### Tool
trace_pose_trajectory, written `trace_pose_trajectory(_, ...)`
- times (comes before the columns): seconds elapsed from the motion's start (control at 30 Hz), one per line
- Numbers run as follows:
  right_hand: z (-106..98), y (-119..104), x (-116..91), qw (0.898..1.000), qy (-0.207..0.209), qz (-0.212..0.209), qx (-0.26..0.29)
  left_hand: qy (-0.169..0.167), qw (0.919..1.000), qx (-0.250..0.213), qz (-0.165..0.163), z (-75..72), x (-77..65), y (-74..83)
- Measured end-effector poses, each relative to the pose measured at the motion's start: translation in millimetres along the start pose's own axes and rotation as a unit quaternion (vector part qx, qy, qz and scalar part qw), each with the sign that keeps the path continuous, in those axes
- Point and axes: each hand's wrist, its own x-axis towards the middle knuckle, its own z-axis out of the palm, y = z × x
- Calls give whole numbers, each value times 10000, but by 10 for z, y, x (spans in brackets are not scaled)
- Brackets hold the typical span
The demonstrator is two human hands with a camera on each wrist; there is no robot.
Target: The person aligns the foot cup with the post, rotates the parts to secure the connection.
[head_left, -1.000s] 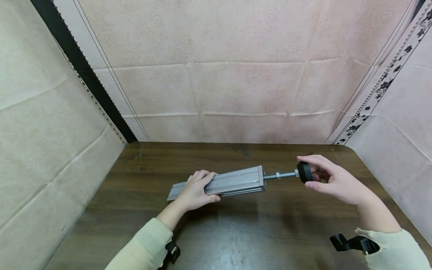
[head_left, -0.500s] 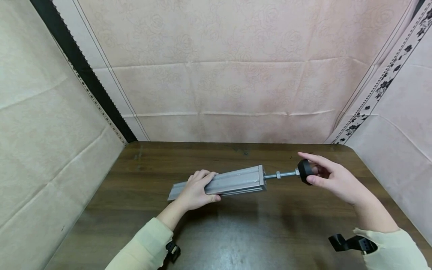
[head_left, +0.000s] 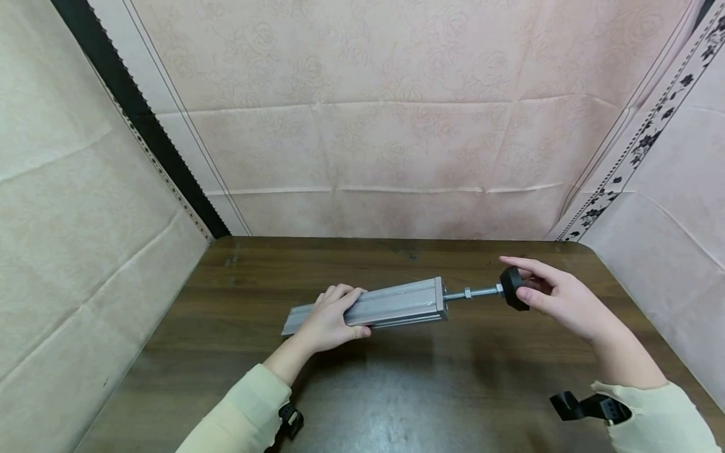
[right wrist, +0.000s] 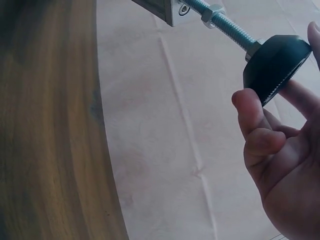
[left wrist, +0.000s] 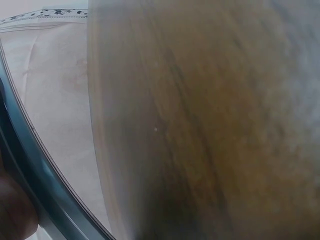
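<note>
Pale cloth (head_left: pixel 385 157) with faint floral patterns hangs on three sides of a brown wooden table (head_left: pixel 408 390), and a black strip (head_left: pixel 153 126) runs down the left corner. Over the table's middle is a long grey metal bar (head_left: pixel 404 302), its right end pointing slightly away from the person; whether its left end touches the wood cannot be told. From that right end a threaded rod (head_left: pixel 483 292) sticks out, carrying a nut (head_left: pixel 467 293) partway along and a round black foot (head_left: pixel 512 289) at its tip.

Left hand (head_left: pixel 330 319) grips the bar near its left half, fingers over the far side and thumb along the near side. Right hand (head_left: pixel 557 299) holds the black foot, fingers partly spread and bent around it, the thumb against its near edge and the index finger reaching past the far edge. Both arms wear light sleeves (head_left: pixel 240 402), each with a black wrist mount (head_left: pixel 589 408) at the cuff.
</note>
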Motion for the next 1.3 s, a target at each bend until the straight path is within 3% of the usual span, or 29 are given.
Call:
trace_pose_trajectory(0.2, -37, 55, -5, 9944, -329, -484, 884, -23, 10000, 3, 6, -10, -2, -3)
trace_pose_trajectory(0.33, -55, 90, -22, 9895, -616, -933, 914, -57, 10000, -13, 7, -21, -5, -8)
trace_pose_trajectory(0.6, -39, 78, -44, 9797, -896, -1311, 1227, -105, 9999, -24, 33, -34, -6, -4)
trace_pose_trajectory(0.77, -36, 68, -49, 9838, -705, -1168, 1166, -116, 9999, -70, 25, -35, -6, 5)
trace_pose_trajectory(0.97, -21, 32, -72, 9951, -244, -716, 642, -79, 9999, -110, -3, -32, -14, 17)
trace_pose_trajectory(1.3, 2, -43, -41, 9974, 121, -562, 444, -139, 9999, -40, -49, -20, -29, 38)
